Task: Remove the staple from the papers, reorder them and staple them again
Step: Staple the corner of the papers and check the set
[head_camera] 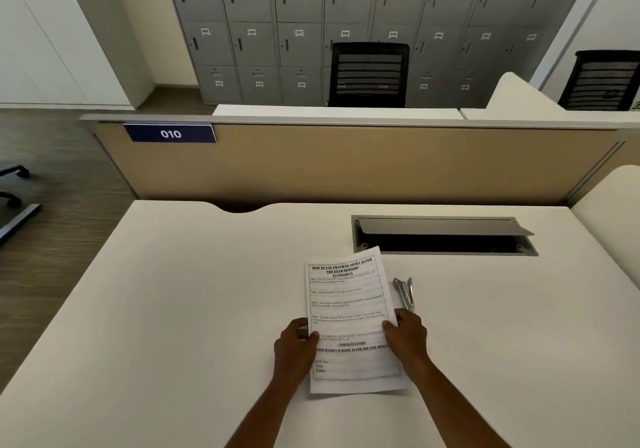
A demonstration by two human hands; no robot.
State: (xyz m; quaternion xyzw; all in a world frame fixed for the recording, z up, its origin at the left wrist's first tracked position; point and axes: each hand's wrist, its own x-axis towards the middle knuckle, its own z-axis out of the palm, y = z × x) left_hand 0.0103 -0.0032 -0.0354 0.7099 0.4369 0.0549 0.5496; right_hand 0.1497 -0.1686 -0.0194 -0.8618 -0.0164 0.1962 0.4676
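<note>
Left hand [294, 347] and right hand [408, 336] pinch the papers [349, 309] by their side edges; the metal stapler [404, 293] lies just beyond the right hand, pointing away

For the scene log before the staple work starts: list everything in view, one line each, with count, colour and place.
papers: one stack, white with black print, near middle of desk
stapler: one, silver metal, on desk right of papers
desk: one, white, foreground
cable hatch: one, grey, flap raised, set in desk beyond papers
partition: one, beige, behind desk
number plate: one, blue with white 010, partition's top left
lockers: one bank, grey, numbered, back wall
office chairs: two, black, beyond partition
left hand: one, grips papers' left edge
right hand: one, grips papers' right edge
</note>
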